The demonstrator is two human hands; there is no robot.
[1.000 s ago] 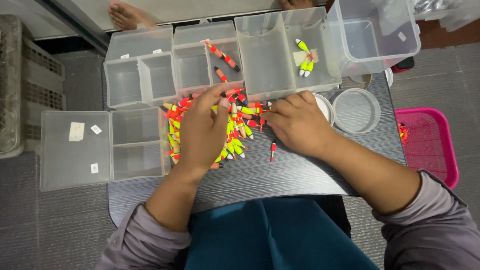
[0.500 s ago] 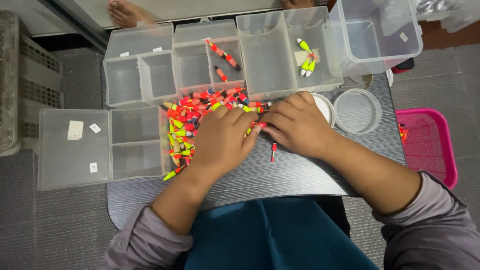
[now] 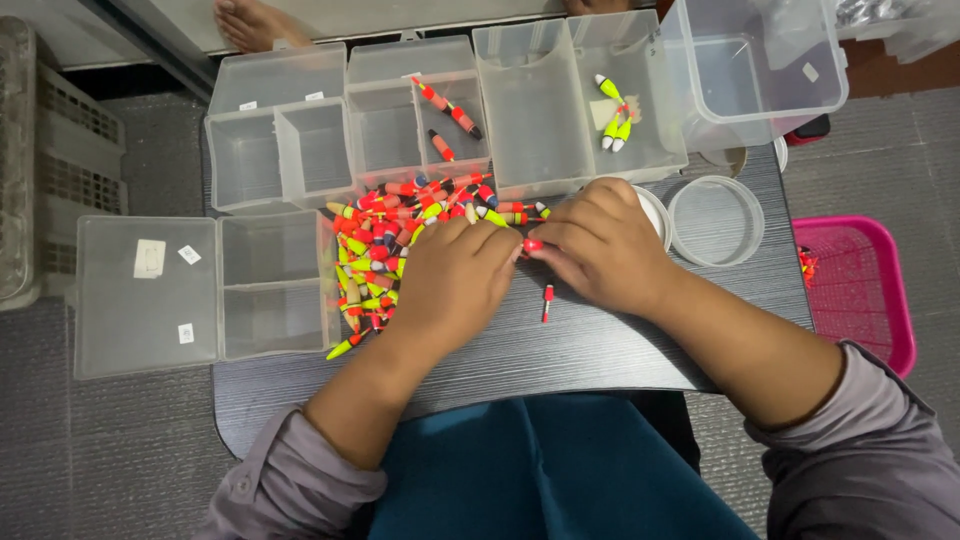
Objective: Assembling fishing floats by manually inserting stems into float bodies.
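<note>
Small dark table on grey carpeted floor, even light.
Dark wood-grain tabletop (image 3: 600,350); grey floor (image 3: 130,450) all round; grey slatted crate (image 3: 40,160) at one side, pink basket (image 3: 860,290) opposite.

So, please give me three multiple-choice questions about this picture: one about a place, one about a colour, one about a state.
1. Where does the pile of small floats lie?
A. on the dark table
B. in the pink basket
C. on the floor

2. What colour is the basket at the table's right?
A. blue
B. pink
C. white

3. How is the left hand placed?
A. raised in the air
B. inside a clear box
C. palm down beside the pile

Answers:
1 A, the floats spread on the table.
2 B, its rim is pink.
3 C, it lies flat against the floats.
</note>
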